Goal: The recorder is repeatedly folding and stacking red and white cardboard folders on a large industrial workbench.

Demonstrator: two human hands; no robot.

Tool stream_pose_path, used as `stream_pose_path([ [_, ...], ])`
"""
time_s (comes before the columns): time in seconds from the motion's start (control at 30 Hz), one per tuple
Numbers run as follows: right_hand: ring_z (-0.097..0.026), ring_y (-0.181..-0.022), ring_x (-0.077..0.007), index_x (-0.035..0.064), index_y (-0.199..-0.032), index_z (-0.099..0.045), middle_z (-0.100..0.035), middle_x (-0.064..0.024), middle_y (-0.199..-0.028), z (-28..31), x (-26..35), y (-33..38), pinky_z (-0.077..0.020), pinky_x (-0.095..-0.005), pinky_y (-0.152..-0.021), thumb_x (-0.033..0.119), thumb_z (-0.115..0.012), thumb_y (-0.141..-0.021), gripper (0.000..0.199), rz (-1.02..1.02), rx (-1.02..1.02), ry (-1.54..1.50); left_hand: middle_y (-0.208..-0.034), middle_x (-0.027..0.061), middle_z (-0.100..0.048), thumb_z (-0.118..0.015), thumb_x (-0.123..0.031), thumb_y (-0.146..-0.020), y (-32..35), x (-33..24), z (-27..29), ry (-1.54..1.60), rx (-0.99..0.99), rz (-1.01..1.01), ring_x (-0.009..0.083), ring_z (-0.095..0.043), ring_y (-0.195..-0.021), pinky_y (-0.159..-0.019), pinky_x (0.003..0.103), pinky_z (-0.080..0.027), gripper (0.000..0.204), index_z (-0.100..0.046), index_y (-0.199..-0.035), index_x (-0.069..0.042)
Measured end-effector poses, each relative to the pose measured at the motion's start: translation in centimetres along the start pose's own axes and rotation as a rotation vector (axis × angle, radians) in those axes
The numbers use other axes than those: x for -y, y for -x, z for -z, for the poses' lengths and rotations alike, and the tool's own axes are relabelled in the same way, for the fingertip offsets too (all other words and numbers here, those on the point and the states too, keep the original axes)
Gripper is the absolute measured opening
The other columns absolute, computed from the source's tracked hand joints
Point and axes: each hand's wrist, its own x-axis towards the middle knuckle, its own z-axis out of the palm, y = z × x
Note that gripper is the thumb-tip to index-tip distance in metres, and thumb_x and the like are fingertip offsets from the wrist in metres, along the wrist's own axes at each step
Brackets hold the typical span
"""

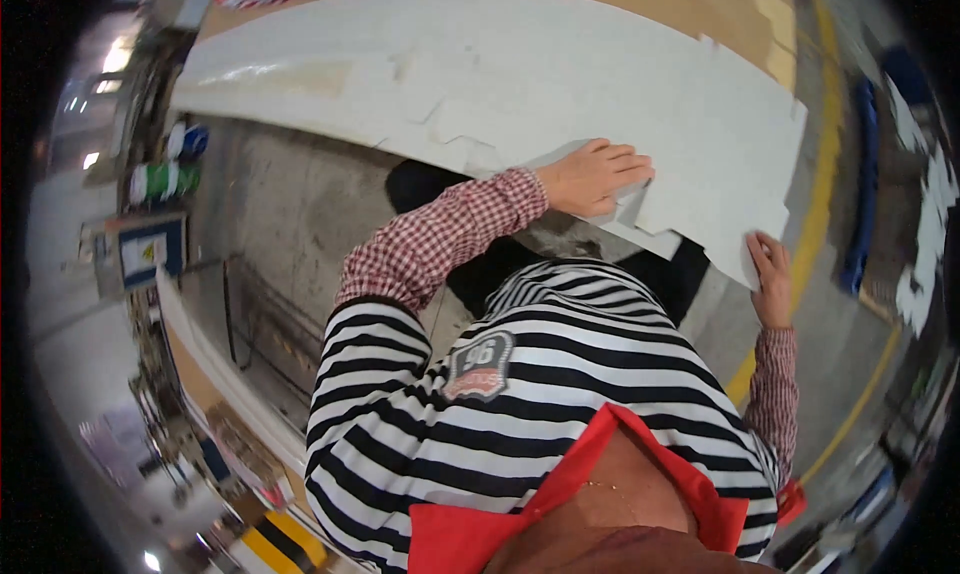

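Note:
A large white die-cut cardboard sheet [520, 84] lies across a brown table top in front of me. My left hand [597, 177] rests flat on its near edge, palm down, fingers pointing right beside a notched flap. My right hand [770, 274] grips the sheet's lower right corner with fingers curled over the edge. Both forearms wear red checked sleeves under a black-and-white striped top.
Brown table surface [690, 4] shows beyond the sheet. Grey concrete floor [290, 204] lies to my left, with yellow floor lines [825, 164] at right. Green and blue rolls [165, 179] sit at far left; blue objects [858, 204] and white cut pieces [925, 244] at right.

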Motion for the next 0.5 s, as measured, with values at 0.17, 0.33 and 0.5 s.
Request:
stream_pose_path([
  [0.17,-0.053,-0.099,-0.0306,0.0044,-0.119,-0.056,-0.059,-0.0129,-0.107,-0.9,-2.2,1.1,-0.0447,-0.0370,-0.084,-0.011,-0.062,-0.063,0.058,-0.026,-0.117,-0.042,-0.117,0.0041,-0.056,-0.061,-0.008,-0.072,-3.4,-0.2,-3.4,0.099,-0.043,-0.021,0.0204,-0.051,-0.107,-0.090,0.037,-0.040,0.039,-0.057,-0.111,-0.008],
  [0.33,-0.057,-0.090,-0.0271,0.0048,-0.119,-0.054,-0.063,-0.0122,-0.089,0.3,-2.0,-1.9,-0.0454,-0.0357,-0.078,0.014,-0.069,-0.076,0.046,-0.775,-0.115,-0.427,-0.081,0.0045,-0.061,-0.069,-0.012,-0.073,-5.7,-2.4,-3.6,0.908,-0.189,0.732,0.0147,-0.057,-0.071,-0.065,0.029,-0.047,0.012,-0.065,-0.082,-0.005],
  [0.5,-0.054,-0.099,-0.0306,0.0085,-0.129,-0.046,-0.054,-0.0147,-0.110,-2.5,-2.3,-4.5,-0.0438,-0.0403,-0.081,0.026,-0.071,-0.077,0.060,-0.527,-0.315,0.061,-0.079,0.0062,-0.058,-0.070,-0.013,-0.073,-6.9,-2.1,-4.6,0.556,-0.300,0.627,0.0163,-0.055,-0.067,-0.062,0.030,-0.046,0.016,-0.062,-0.084,-0.004],
])
